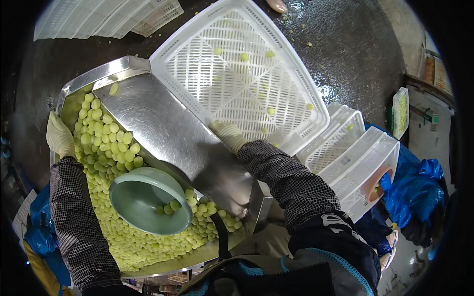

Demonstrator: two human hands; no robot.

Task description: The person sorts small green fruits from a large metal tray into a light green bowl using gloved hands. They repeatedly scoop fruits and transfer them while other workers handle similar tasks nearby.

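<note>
A stainless steel bin [131, 63] stands before me, heaped with green grapes [107, 137]. My left hand [59, 137], in a pale ribbed glove, is over the bin's left rim, its fingers wrapped on the edge. A smooth sloping steel panel [148, 107] covers the bin's right part; a single grape [113, 88] lies near its top. My right hand [227, 136], gloved alike, is at the panel's right edge, against the near rim of a white slotted plastic crate [177, 85]. Its fingertips are partly hidden. A tilted green plastic bowl [148, 199] rests on the grapes with a few inside.
Stacked white crates [111, 18] stand at the upper left, more crates [355, 166] at the right. Loose grapes lie scattered in and below the big crate. The dark floor [355, 48] is wet. People in blue plastic [418, 188] are close by at the right; blue plastic [40, 222] also shows at the left.
</note>
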